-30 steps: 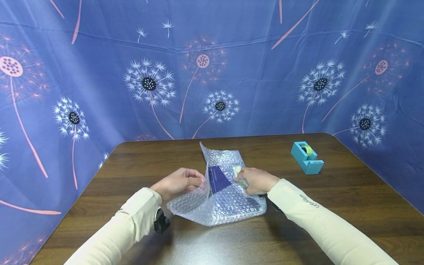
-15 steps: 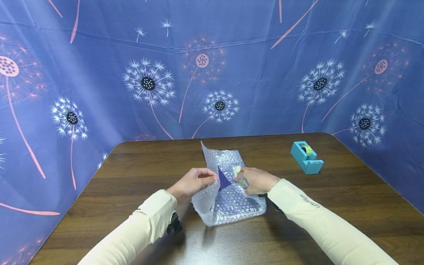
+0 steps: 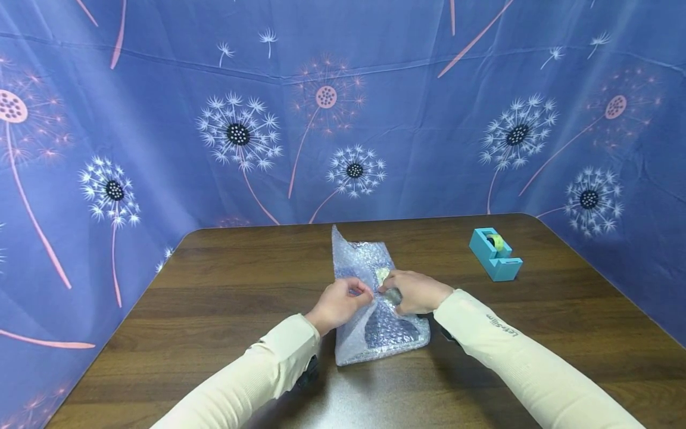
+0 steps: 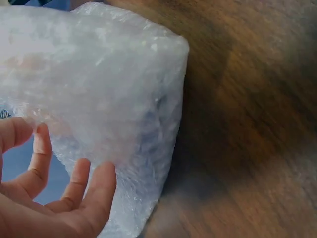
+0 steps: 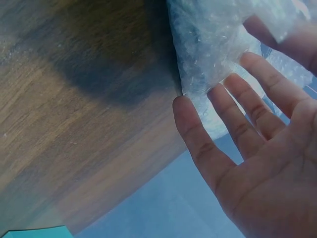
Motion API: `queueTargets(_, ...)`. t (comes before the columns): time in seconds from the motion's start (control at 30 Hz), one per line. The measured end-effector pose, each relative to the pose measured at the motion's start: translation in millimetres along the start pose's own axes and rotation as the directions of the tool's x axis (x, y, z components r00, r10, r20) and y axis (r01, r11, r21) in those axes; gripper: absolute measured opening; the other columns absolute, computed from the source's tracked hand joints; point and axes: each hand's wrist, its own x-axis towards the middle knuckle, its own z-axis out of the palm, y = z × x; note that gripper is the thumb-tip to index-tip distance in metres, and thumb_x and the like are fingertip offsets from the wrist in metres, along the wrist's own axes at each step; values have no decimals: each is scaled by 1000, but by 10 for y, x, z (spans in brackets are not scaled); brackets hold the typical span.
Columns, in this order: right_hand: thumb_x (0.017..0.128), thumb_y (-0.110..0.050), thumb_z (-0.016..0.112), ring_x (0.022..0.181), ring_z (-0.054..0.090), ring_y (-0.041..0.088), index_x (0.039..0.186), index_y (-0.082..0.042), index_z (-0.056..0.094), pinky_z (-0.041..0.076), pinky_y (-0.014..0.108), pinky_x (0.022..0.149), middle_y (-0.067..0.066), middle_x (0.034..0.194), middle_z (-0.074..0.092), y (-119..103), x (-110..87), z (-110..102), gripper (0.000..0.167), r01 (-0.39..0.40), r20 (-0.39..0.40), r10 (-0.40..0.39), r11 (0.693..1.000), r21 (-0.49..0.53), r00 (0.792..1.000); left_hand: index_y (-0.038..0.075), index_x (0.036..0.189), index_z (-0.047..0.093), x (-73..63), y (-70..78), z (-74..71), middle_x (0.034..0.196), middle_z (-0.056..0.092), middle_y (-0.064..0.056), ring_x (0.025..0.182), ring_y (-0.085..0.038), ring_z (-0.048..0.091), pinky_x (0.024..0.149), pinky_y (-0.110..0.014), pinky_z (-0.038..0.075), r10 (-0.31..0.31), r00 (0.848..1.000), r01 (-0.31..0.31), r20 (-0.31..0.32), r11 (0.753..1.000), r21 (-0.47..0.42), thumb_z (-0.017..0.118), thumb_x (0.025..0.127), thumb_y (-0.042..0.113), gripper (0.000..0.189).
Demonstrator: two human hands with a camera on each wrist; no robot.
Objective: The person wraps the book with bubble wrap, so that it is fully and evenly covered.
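A sheet of bubble wrap (image 3: 370, 256) lies folded around a flat dark blue item, which shows only dimly through the plastic. My left hand (image 3: 343, 305) pinches the edge of the left flap between thumb and forefinger, drawn across the package's middle; in the left wrist view the other fingers of the left hand (image 4: 64, 198) stay spread. On the right half of the package rests my right hand (image 3: 417, 292). Seen from the right wrist, the fingers of the right hand (image 5: 267, 144) are nearly straight, fingertips at the wrap. A pale yellowish patch (image 3: 382, 275) shows beside its fingertips.
A turquoise tape dispenser (image 3: 495, 256) with a yellow-green roll stands at the back right of the brown wooden table (image 3: 241, 268). Behind the table hangs a blue dandelion-print cloth (image 3: 429, 131). The far corner of the wrap sticks up.
My left hand has moved right, carrying the left flap of bubble wrap over the dark blue item, which was uncovered in part before. My right hand has stayed in place.
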Motion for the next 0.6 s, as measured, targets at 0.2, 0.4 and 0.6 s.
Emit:
queueTargets(0.2,77,-1,82,106,61,27,124,-8,65,51,47,92,4,117,63,20,10,9,51,-13,-3,13,1000,14,1000,9,93,74,31,15,97,100,73,-6,92,-22,65,80,-37,52,44,999,-42,-6,978,203,68,92,15,8)
queueTargets(0.4,76,0,81,108,61,29,121,-8,63,51,48,93,7,123,63,31,35,24,49,-23,-9,23,1000,9,1000,12,87,73,58,17,141,84,69,0,77,-16,60,71,-31,49,90,996,-93,25,927,364,69,94,20,11)
queueTargets(0.6,77,0,80,116,60,33,122,-7,63,50,50,96,11,131,61,60,38,39,49,-12,-18,12,1000,11,1000,12,84,71,89,19,141,77,63,3,71,-13,52,67,-29,44,105,992,-122,63,890,440,71,96,29,20)
